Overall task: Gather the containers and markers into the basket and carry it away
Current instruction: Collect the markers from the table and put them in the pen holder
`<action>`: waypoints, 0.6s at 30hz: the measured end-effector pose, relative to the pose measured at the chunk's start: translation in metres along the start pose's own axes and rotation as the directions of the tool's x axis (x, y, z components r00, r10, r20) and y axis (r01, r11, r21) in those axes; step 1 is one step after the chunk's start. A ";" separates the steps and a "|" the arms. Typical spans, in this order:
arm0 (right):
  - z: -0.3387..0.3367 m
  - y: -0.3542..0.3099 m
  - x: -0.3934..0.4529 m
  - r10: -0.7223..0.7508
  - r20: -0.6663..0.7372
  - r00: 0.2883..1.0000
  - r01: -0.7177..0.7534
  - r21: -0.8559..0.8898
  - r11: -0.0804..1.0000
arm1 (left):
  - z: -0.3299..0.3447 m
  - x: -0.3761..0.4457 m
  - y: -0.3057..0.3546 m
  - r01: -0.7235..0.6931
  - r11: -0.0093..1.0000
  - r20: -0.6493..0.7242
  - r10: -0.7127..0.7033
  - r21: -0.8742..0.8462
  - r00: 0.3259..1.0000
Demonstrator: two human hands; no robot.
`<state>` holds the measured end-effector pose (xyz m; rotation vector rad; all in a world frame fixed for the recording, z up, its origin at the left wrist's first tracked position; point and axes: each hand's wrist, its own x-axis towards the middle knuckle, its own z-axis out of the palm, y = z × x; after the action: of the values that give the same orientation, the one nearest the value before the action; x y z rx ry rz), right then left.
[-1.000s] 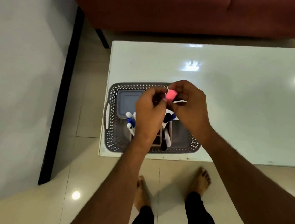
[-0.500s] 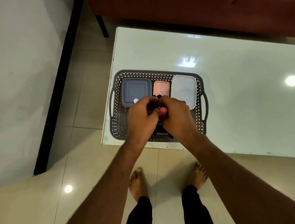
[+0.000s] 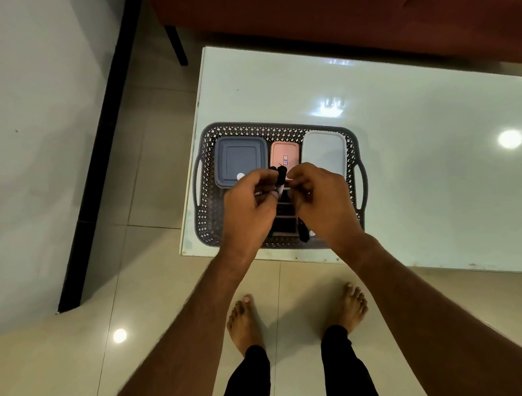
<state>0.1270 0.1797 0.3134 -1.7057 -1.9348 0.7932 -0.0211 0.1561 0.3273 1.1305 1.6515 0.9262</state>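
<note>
Sofa: a dark red upholstered sofa (image 3: 347, 6) runs along the far side, with one black leg showing near its left end.
Table: a glossy white rectangular table (image 3: 406, 161) stands just in front of the sofa, over beige floor tiles; ceiling lights reflect on it.
Basket: a dark grey perforated plastic basket with side handles (image 3: 204, 202) sits at the table's near left corner, close to the edge.
Containers: three lie in the basket's far row, left to right: a grey square lidded container (image 3: 239, 159), a small pink lidded container (image 3: 284, 153), and a pale grey rectangular lidded container (image 3: 324, 150).
Left hand: the left hand (image 3: 248, 208) is above the basket, fingers curled around a marker with a black cap (image 3: 280, 179).
Right hand: the right hand (image 3: 324, 199) is close beside it, fingers curled inward toward the same marker; contact cannot be told.
Obstruction: both hands cover the basket's near half; only dark marker shapes (image 3: 303, 232) show between them.
Feet: bare feet stand on the tiles below the table edge.
</note>
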 end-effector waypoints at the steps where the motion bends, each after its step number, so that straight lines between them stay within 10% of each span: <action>1: -0.003 -0.001 0.000 -0.006 -0.025 1.000 0.006 0.030 1.000 | -0.001 0.000 0.001 -0.007 1.000 0.003 0.007 -0.006 1.000; 10: -0.035 0.026 0.006 0.120 -0.425 0.897 -0.037 0.199 0.979 | -0.031 0.016 0.004 -0.071 0.997 -0.090 0.069 -0.023 0.994; 18: -0.031 0.082 -0.006 0.443 -0.339 0.830 -0.340 0.323 0.883 | -0.068 0.045 -0.035 0.016 1.000 -0.362 -0.008 0.019 0.932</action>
<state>0.2088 0.1838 0.2814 -1.9509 -1.1664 0.7126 -0.1026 0.1827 0.3044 1.0030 1.9648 1.1650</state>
